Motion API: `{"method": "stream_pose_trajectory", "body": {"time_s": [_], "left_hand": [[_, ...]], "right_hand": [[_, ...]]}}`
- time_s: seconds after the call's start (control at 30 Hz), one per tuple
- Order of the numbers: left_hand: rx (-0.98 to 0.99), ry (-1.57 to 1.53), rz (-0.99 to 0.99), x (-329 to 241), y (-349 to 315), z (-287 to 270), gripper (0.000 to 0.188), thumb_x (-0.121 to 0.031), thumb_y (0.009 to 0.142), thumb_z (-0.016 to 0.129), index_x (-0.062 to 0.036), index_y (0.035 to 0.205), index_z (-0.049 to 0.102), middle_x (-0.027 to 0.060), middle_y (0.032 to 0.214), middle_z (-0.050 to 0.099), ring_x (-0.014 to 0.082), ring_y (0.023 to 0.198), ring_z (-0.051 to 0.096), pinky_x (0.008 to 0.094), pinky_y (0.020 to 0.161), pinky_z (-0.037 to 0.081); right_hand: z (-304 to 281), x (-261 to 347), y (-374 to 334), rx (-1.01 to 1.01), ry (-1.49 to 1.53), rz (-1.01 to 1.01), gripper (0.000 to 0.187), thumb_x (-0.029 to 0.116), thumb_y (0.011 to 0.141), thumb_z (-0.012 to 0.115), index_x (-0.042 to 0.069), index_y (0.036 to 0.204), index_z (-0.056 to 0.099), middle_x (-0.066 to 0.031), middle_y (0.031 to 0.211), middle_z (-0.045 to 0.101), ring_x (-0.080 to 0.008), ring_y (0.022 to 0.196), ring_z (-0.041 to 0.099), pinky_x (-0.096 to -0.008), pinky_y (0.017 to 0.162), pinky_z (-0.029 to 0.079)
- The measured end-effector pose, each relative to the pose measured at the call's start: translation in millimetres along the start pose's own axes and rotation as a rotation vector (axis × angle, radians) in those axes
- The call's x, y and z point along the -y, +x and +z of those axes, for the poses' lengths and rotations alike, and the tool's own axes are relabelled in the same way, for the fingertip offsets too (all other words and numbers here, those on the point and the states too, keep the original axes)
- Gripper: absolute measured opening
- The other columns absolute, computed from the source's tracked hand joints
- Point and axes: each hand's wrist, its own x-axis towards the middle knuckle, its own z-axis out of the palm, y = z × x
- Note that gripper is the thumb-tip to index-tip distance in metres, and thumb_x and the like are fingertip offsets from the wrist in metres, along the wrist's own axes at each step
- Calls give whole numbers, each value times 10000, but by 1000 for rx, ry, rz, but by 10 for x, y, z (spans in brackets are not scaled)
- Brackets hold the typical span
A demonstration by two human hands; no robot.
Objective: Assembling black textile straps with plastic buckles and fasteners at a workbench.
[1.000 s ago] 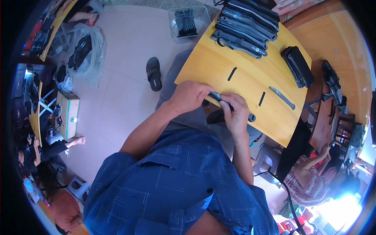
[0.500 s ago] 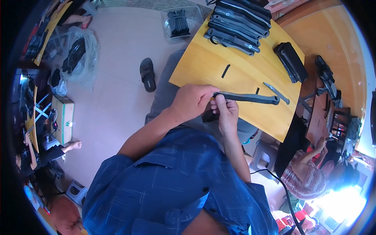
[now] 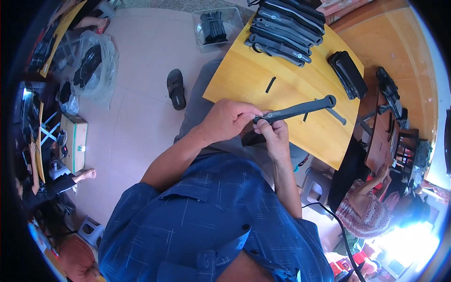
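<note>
In both hands I hold a long, flat black and grey strap (image 3: 300, 109) with a slotted, rounded far end. My left hand (image 3: 228, 120) pinches its near end, fingers curled and pressed together. Close beside it, my right hand (image 3: 273, 134) grips the same end between thumb and fingers. What lies between the fingertips is too small to make out. The strap slants up to the right over the yellow table (image 3: 235, 84). Beneath its far end lies a slim grey tool (image 3: 337, 116), partly covered. Two short black strips (image 3: 270, 85) rest on the tabletop.
Stacked similar black straps (image 3: 286, 30) cover the table's far side, and a smaller black stack (image 3: 347, 75) sits at its right. A clear bin (image 3: 235, 21) of black pieces and a black sandal (image 3: 176, 89) are on the floor. Other people sit left and right.
The strap's far end has swung up and away from me, and its face has turned more toward view. Both hands stay at its near end, the right one slightly shifted.
</note>
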Motion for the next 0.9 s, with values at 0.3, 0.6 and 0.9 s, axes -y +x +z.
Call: {"method": "stream_pose_trajectory", "body": {"time_s": [0.3,0.6,0.9], "left_hand": [[88,103,172,-22,59,-114,180,-83,937,686,-82,1094,775,127,895,755,266,815,736,338,723,549],[243,214,313,-226,101,-200,388,-469,827,815,-137,909,631,97,690,646,341,658,673,448,592,494],[439,294,545,-233,108,-192,286,-384,940,695,-118,864,622,76,742,688,344,699,688,460,618,514]], "right_hand": [[-120,50,52,151,6,6,220,46,912,592,24,1122,652,-30,944,677,-116,873,631,-270,816,488],[-145,207,-135,216,66,56,217,101,878,580,9,1062,649,-32,950,662,-136,902,622,-285,831,499],[-290,111,-141,501,-71,97,327,242,982,587,-8,1172,677,-25,926,635,-142,855,585,-295,779,491]]}}
